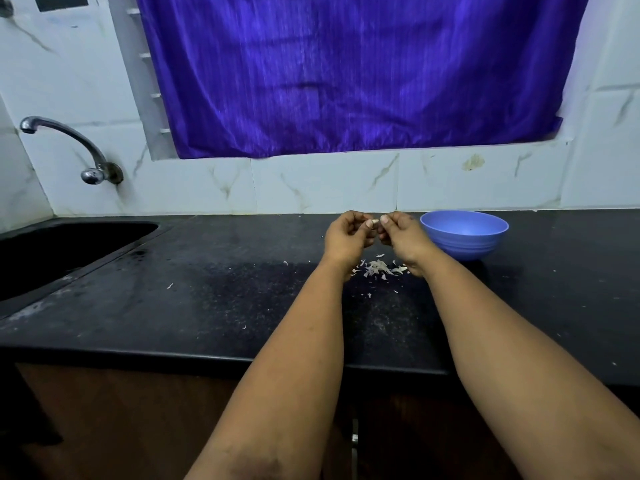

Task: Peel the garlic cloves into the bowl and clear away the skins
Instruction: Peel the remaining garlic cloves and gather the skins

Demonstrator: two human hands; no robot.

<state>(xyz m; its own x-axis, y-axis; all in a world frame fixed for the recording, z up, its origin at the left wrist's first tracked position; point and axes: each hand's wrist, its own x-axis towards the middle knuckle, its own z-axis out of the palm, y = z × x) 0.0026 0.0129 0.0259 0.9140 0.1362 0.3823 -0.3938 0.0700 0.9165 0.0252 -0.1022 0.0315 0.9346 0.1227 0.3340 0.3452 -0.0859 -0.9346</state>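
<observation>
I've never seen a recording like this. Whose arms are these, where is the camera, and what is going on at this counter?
No machine here: a person wears a camera on the head, so this single view looks down along their own bare arms. The left hand and right hand are raised together above the black stone counter, pinching a small pale garlic clove between their fingertips. Beneath them lies a scatter of papery garlic skins. A round blue plastic bowl stands to the right, a dark sink to the left.

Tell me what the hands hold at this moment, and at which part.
A garlic clove, pinched at one end by the left hand. The right hand pinches at its other end; what exactly it grips is too small to tell.
</observation>
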